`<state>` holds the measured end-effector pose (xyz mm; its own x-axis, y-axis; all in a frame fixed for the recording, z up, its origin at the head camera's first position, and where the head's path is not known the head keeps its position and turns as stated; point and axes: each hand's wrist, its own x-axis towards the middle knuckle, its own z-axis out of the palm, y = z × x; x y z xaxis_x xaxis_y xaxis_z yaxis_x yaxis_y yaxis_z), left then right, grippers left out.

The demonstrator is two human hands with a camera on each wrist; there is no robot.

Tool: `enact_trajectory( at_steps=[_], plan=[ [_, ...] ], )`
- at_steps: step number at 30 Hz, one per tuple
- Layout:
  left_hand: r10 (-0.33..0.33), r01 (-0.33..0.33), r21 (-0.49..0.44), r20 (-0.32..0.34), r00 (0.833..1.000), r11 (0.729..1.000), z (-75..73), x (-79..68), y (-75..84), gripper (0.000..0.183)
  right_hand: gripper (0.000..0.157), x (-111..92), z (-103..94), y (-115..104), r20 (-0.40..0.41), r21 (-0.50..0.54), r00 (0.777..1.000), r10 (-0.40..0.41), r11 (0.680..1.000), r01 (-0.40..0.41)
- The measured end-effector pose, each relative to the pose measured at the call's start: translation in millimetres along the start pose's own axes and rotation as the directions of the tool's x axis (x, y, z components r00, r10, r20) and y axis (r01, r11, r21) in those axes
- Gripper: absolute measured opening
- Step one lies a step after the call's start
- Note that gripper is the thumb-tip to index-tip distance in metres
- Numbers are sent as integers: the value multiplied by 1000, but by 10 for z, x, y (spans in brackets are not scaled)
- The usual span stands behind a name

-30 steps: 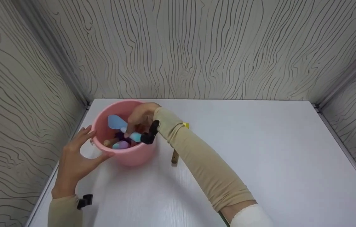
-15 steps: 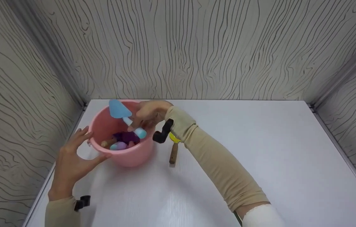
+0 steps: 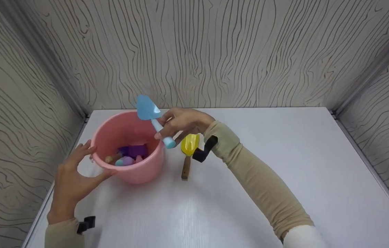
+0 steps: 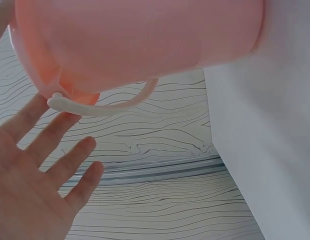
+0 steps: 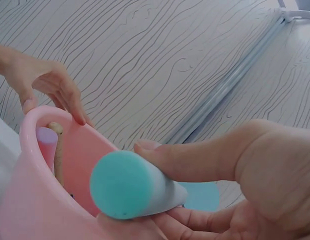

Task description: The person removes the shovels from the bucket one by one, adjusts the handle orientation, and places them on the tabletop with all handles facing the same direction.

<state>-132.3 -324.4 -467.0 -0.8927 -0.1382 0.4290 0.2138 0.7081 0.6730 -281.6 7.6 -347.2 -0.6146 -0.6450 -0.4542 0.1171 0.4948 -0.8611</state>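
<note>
Pinching blue trowel [image 3: 149,110], right grip [image 3: 188,120]; handle [image 5: 137,187] between thumb [image 5: 200,161] and, seemingly, half-hidden fingers [image 5: 210,220].

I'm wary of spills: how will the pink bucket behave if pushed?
The pink bucket may tip if pushed high up, since it seems to narrow downward. Items lying low inside might steady it. Its smooth surface could feel slippery.

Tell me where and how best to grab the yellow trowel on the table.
The yellow trowel is likely best gripped round its brown handle, from the near side and above: that slim end lies nearest, apart from the pink bucket.
</note>
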Motion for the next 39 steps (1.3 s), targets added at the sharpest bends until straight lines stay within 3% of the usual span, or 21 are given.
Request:
enact_trajectory(
  at_steps=[8, 15, 21, 26, 39],
  plan=[
    [-19, 19, 11, 0, 1000, 1000, -33, -7, 15, 86, 56, -221, -75, 165, -55, -28, 996, -67, 997, 65],
    [-22, 22, 17, 13, 1000, 1000, -34, 6, 38, 86, 43, -365, -127, 411, -106, 57, 990, -98, 993, 104],
    [22, -22, 2, -14, 1000, 1000, -9, 2, -6, 92, 42, -457, -157, 701, -166, 94, 978, -122, 986, 139],
    [51, -50, 9, -41, 998, 999, 13, -28, -47, 103, 47, -510, -167, 968, -228, 137, 969, -97, 982, 130],
    [25, -25, 20, -30, 999, 999, -5, -27, 21, 102, 56, -427, -80, 1607, -341, 255, 940, 18, 964, 73]
  ],
)
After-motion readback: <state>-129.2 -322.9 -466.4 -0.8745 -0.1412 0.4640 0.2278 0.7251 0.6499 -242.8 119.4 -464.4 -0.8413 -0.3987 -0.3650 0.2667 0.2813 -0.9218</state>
